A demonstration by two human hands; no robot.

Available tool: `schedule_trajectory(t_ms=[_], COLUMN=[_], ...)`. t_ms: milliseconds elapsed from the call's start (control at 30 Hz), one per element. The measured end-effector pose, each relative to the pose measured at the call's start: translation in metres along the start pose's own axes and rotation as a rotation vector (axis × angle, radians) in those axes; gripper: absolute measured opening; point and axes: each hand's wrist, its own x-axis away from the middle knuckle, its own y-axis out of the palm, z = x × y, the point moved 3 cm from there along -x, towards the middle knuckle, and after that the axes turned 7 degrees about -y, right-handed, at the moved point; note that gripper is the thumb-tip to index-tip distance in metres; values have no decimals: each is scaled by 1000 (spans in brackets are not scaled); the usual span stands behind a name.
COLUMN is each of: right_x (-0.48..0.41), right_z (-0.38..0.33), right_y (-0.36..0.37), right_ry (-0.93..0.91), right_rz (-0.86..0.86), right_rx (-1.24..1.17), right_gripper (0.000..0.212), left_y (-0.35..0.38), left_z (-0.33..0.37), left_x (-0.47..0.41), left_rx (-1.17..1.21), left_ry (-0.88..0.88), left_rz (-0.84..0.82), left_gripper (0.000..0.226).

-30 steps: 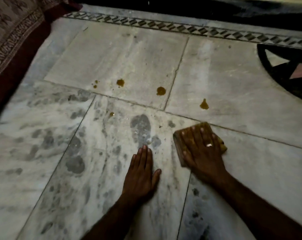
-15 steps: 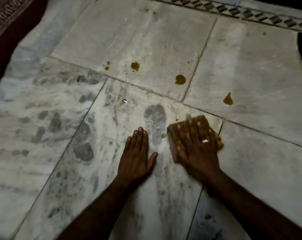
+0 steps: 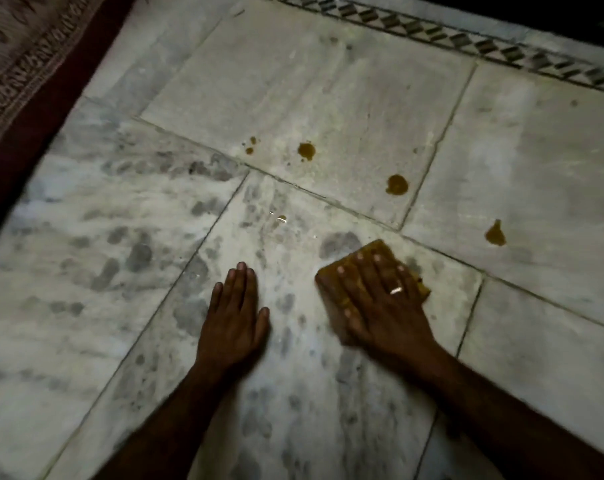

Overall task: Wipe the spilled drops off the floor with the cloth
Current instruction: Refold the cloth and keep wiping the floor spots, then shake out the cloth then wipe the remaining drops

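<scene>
Left hand [image 3: 233,317]: flat on floor [image 3: 328,81], fingers straight, left of cloth [image 3: 380,250].
Right hand [image 3: 383,306]: fingers spread, pressing flat on cloth.
Rug [image 3: 23,46]: far left of cloth.
Cloth: yellow, folded, under right hand.
Drops [image 3: 396,184]: brown, scattered beyond cloth.

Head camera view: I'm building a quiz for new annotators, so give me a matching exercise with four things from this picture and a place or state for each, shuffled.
Things
1. left hand
2. right hand
3. cloth
4. rug

Places or states
A. at the upper left edge of the view
B. flat on the bare floor, holding nothing
C. fingers spread, pressing down on something
D. yellow-brown, lying under a palm

Pairs: 1-B, 2-C, 3-D, 4-A
</scene>
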Motion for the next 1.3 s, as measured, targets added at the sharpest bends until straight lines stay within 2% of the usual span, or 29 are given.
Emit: schedule_trajectory(t_ms=[67, 167, 367, 533, 667, 733, 800, 867, 933, 1000, 1133, 1200, 1300], right_x=[-35, -71, -84, -61, -27, -15, -9, -4, -7, -15, -33, -40, -47], right_z=[12, 2, -61, -107, -133, -126, -105, -83, -74, -77, -75, -70, -63], right_y=[1, 8, 3, -3, -5, -14, -22, -28, -35, -41, -55, -63, -73], right_ry=[59, -2, 142, -27, -89, -119, -105, -86, -98, -125, -55, 57, 300], right_rz=[-81, -220, -214, -109, -193, -264, -418, -546, -584, -542, -453, -424, -373], right_rx=[-3, 1, -63, -114, -108, -97, -175, -155, -134, -152, -295, -400, -489], right_gripper=[64, 66, 66, 59, 61, 70, 87, 102, 104, 90, 46, 28, 23], left_y=[-2, -3, -16, -20, -22, -27, -33, -33, -33, -34, -37, -40, -47], left_z=[-5, -6, -4, -3, -5, -2, 1, 8, 17, 23, 22, 21, 25], left_x=[-3, -1, 0, 2, 4, 3, 4, 7, 14, 22, 26, 22, 15], left_rx=[37, 90, 229, 303, 361, 415, 469, 457, 457, 494, 506, 524, 496], left_ry=[-35, -29, -45, -51, -36, -43, -33, 12, 41, 28, 48, 46, 54], left_rz=[-6, -12, -24, -3, -29, -87, -132, -150, -161, -186, -266, -301, -322], left_gripper=[71, 71, 70, 68, 71, 68, 67, 60, 58, 67, 74, 70, 76])
